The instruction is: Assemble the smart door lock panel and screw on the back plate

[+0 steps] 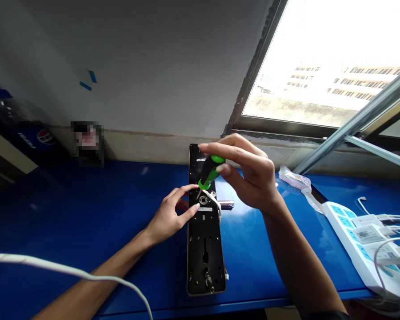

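Observation:
A long black door lock panel (195, 226) lies lengthwise on the blue table, with screws, slots and a round socket on its upward face. My right hand (250, 171) grips a green and black screwdriver (207, 171) by its handle, tilted over the panel. The screwdriver's thin shaft points down beside the round socket; whether its tip sits in a screw I cannot tell. My left hand (171, 211) holds the panel from its left side, thumb and index finger on the face around the shaft. A white cable (216, 201) runs over the panel's right edge.
On the right lies a white power strip (348, 240) with several plugged adapters and cables. Plastic packaging (295, 178) is near the window wall. A loose white cable (53, 265) crosses the lower left. A Pepsi bottle (26, 129) stands at far left on the blue table (136, 191).

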{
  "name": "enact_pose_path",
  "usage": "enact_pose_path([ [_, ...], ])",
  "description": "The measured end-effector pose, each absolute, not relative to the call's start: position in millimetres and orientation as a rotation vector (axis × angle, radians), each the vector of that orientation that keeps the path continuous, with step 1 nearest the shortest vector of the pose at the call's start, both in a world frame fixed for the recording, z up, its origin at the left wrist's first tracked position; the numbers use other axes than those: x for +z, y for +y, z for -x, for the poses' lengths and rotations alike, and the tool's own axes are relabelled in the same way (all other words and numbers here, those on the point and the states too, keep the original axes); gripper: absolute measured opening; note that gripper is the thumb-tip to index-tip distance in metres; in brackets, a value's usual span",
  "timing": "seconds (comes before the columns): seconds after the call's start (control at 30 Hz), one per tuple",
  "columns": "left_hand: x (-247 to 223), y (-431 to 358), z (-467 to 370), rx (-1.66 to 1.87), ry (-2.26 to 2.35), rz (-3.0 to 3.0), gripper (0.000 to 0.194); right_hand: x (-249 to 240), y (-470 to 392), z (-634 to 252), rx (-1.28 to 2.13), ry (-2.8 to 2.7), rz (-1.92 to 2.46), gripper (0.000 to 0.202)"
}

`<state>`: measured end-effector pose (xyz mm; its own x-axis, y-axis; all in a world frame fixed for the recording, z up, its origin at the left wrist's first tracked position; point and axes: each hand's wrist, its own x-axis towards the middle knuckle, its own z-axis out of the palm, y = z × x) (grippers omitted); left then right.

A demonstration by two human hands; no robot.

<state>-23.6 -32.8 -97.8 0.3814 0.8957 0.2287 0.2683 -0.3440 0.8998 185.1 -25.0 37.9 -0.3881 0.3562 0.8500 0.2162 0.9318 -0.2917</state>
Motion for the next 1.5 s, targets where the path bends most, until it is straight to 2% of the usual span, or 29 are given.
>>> enact_pose_path([
  [0.1, -95.9, -33.3, 23.5, 0.962, 1.004, -1.816, 0.045, 39.6, -25.9, -186.0, 0.338, -2.053, 0.391, 0.044],
  [0.27, -98.0, -32.2, 24.2, 0.981, 1.027, -1.835, 0.045, 38.5, -24.3, -185.5, 0.075, -1.954, 0.405, 0.043],
  [0.47, -98.5, -32.6, 23.4, 0.984, 0.986, -1.839, 0.045, 38.2, -26.3, -184.6, 0.297, -2.070, 0.393, 0.046],
  [0.63, -99.0, -32.9, 24.4, 0.988, 1.026, -1.841, 0.044, 37.7, -23.6, -185.8, 0.117, -1.980, 0.382, 0.040],
  [0.83, -97.9, -31.9, 24.2, 0.973, 1.022, -1.846, 0.045, 40.5, -29.3, -186.8, 0.377, -2.149, 0.366, 0.052],
  [1.0, -100.1, -31.6, 23.4, 0.981, 1.017, -1.828, 0.046, 38.0, -26.8, -189.6, 0.172, -2.080, 0.440, 0.044],
  [1.2, -102.3, -32.7, 22.2, 0.989, 0.998, -1.808, 0.047, 40.1, -35.2, -190.0, 0.471, -2.169, 0.469, 0.058],
  [1.37, -102.4, -33.0, 21.4, 1.006, 1.007, -1.803, 0.048, 41.0, -35.3, -189.7, 0.210, -2.152, 0.539, 0.044],
  [1.5, -101.4, -33.5, 20.5, 0.990, 0.977, -1.756, 0.047, 37.2, -31.1, -188.2, 0.168, -2.091, 0.615, 0.044],
])
